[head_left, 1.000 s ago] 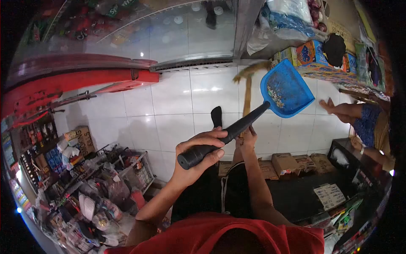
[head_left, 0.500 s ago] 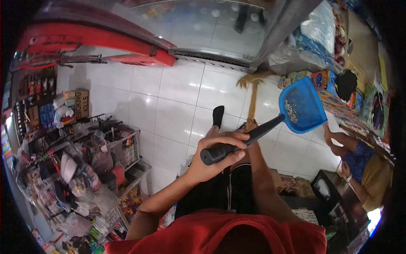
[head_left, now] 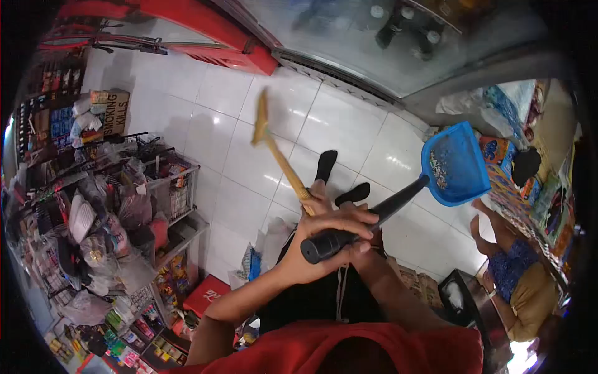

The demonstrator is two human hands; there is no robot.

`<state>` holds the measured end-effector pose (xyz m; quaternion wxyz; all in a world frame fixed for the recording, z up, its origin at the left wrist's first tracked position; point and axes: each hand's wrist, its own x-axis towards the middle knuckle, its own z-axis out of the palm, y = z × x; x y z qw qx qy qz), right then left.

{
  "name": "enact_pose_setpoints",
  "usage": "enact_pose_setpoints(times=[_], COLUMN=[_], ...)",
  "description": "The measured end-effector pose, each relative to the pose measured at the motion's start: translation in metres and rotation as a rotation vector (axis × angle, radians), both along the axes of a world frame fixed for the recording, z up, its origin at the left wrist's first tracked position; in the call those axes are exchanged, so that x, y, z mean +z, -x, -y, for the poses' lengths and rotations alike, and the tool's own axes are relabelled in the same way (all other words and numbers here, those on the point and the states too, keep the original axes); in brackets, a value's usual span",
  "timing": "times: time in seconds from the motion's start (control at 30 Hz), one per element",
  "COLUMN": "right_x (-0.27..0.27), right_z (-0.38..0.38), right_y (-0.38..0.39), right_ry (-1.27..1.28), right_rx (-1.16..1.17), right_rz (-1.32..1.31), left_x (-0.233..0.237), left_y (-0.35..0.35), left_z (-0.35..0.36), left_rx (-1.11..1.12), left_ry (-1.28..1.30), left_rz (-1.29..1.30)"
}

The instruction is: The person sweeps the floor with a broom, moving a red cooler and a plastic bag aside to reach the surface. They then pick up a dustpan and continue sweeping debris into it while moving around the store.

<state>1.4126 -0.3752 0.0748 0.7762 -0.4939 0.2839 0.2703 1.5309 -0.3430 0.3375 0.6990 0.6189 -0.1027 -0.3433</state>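
Note:
My left hand [head_left: 330, 237] is closed round the black handle of a blue dustpan [head_left: 461, 163], near the handle's end. The pan is held above the floor to the right, with small pale debris lying in it. Below and partly behind it, my right hand [head_left: 317, 204] grips the yellowish stick of a broom [head_left: 262, 121]. The broom's head is out over the tiles, left of my feet, and looks slightly blurred.
Merchandise racks [head_left: 118, 230] line the left side. A red frame [head_left: 212, 31] and a glass-fronted case [head_left: 349, 43] stand ahead. Another person [head_left: 526, 274] sits at the right, near boxes [head_left: 498, 156]. White floor tiles [head_left: 212, 143] spread between.
The broom has swung from near the glass case towards the left. My right hand has moved left with it. The view has shifted, and the dustpan is still in my left hand.

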Motion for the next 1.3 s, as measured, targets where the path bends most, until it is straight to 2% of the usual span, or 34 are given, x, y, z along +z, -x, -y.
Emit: enact_pose_setpoints(times=[0.1,0.13,0.17,0.2,0.23,0.3,0.37,0.43,0.47,0.5,0.53,0.6,0.7,0.73,0.77,0.8,0.83,0.87,0.9,0.93,0.97,1.03,1.17,1.3], right_x=[-0.098,-0.141,-0.177,-0.185,-0.181,-0.146,-0.136,-0.117,-0.134,-0.153,-0.162,-0.086,-0.067,-0.065,-0.067,-0.055,-0.031,-0.017,0.001,0.017,0.047,0.068,0.052,-0.011], right_z=[-0.035,-0.041,-0.035,-0.021,-0.002,0.045,0.082,0.115,0.132,0.152,0.172,0.189,0.216,0.219,0.223,0.217,0.215,0.215,0.207,0.199,0.185,0.172,0.175,0.218], right_y=[-0.094,-0.117,-0.132,-0.150,-0.153,-0.133,-0.090,-0.035,0.004,0.048,0.086,0.092,0.134,0.147,0.157,0.148,0.149,0.145,0.132,0.127,0.104,0.090,0.064,0.045], right_ry=[0.284,0.404,0.546,0.521,0.524,0.001,-0.014,-0.047,0.163,0.122,0.071,0.161,0.054,0.096,0.140,0.162,0.236,0.134,0.172,0.086,0.162,0.084,0.056,0.094], right_rx=[0.393,0.269,0.306,0.402,0.313,-0.225,-0.396,-0.514,-0.455,-0.541,-0.605,-0.674,-0.686,-0.743,-0.805,-1.034,-0.810,-0.805,-0.786,-0.886,-0.873,-0.835,-0.699,-0.645], right_rz=[0.111,-0.089,0.023,-0.001,-0.058,-0.278,-0.346,-0.245,-0.216,-0.145,-0.273,-0.489,-0.431,-0.506,-0.576,-0.655,-0.584,-0.566,-0.609,-0.545,-0.582,-0.488,-0.347,-0.356], left_x=[-0.016,-0.025,-0.031,-0.037,-0.042,-0.049,-0.045,-0.036,-0.031,-0.027,-0.023,-0.020,-0.018,-0.016,-0.016,-0.017,-0.015,-0.010,-0.006,-0.001,0.003,0.009,0.041,0.070], left_y=[-0.011,-0.012,-0.010,-0.012,-0.012,-0.018,-0.022,-0.027,-0.030,-0.032,-0.033,-0.033,-0.033,-0.032,-0.030,-0.027,-0.026,-0.025,-0.024,-0.022,-0.019,-0.016,-0.012,-0.002], left_z=[-0.012,-0.014,-0.018,-0.021,-0.026,-0.028,-0.031,-0.032,-0.031,-0.030,-0.028,-0.025,-0.018,-0.016,-0.014,-0.013,-0.011,-0.011,-0.010,-0.010,-0.010,-0.010,-0.013,-0.017], left_rx=[-0.036,-0.007,0.029,0.029,0.036,0.056,0.029,0.042,0.041,0.023,0.004,-0.015,-0.050,-0.059,-0.078,-0.040,0.002,0.014,0.010,0.042,0.072,0.063,0.066,0.077], left_ry=[-0.068,-0.014,0.032,0.011,-0.013,0.010,0.008,0.014,0.022,0.020,0.017,0.026,0.036,0.035,0.065,0.063,0.062,0.013,0.036,0.040,0.040,0.044,0.042,-0.014], left_rz=[0.000,-0.016,-0.045,-0.089,-0.122,-0.084,-0.083,-0.097,-0.082,-0.068,-0.059,-0.040,-0.034,-0.041,-0.036,-0.050,-0.060,-0.078,-0.073,-0.135,-0.195,-0.064,-0.049,0.017])
